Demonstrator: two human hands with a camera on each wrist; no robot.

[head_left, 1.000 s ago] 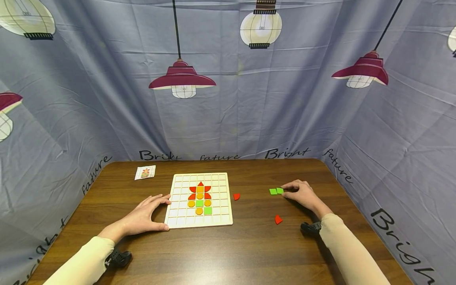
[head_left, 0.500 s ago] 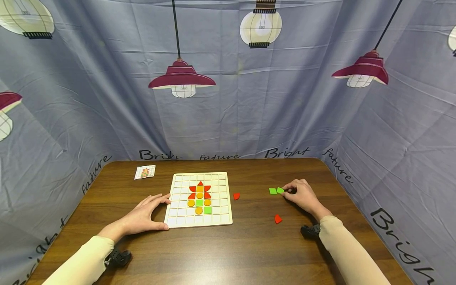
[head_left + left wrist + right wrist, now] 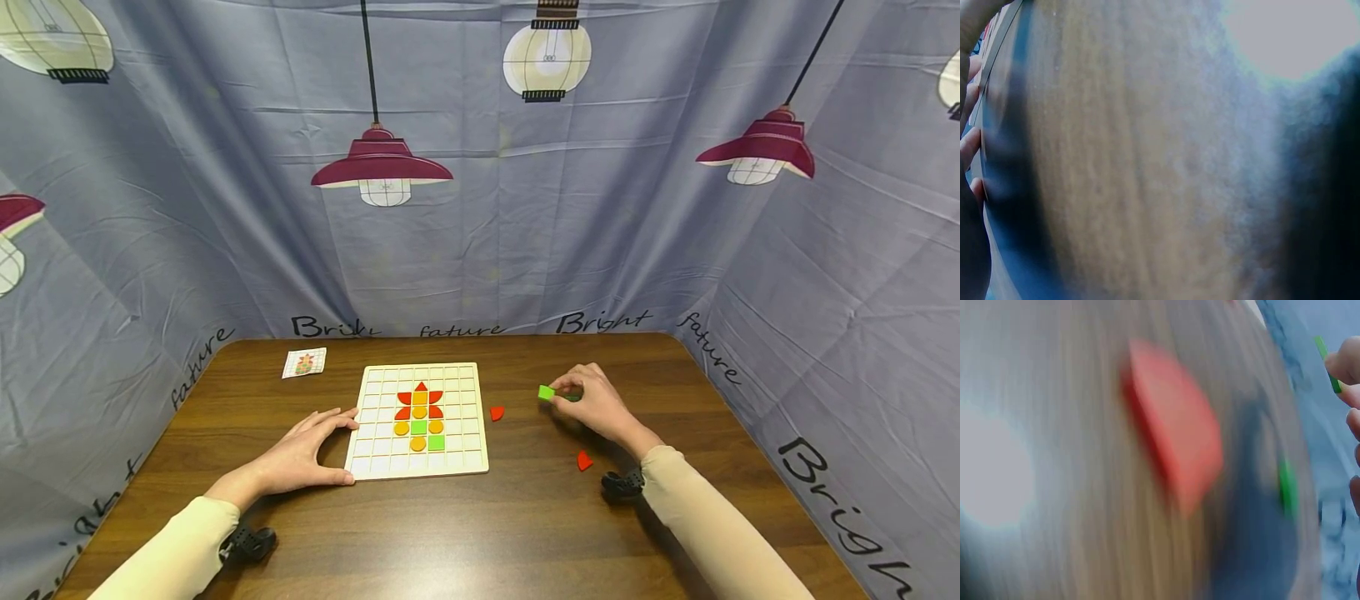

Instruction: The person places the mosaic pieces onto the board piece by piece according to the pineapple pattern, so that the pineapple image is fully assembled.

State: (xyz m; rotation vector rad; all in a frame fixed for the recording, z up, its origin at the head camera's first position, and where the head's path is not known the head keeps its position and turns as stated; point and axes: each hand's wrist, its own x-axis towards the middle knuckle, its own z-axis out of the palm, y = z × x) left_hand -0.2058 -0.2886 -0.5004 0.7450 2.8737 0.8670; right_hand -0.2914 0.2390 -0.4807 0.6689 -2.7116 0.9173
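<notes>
My right hand pinches a green square tile between thumb and fingertips, above the table to the right of the board. In the right wrist view the held tile shows edge-on. A second green tile lies on the table, mostly hidden behind the hand in the head view. My left hand rests with spread fingers and thumb touching the left edge of a pale grid board. On the board, red, yellow-orange and green pieces form a flower-like figure; one green square sits at its lower right.
One red rounded piece lies just right of the board. Another red piece is nearer, below my right hand. A small pattern card lies at the table's back left. Behind the wooden table hangs a lamp-print curtain.
My right hand has picked up one green tile from beside the other and carried it left towards the board. The left hand has stayed in place.
</notes>
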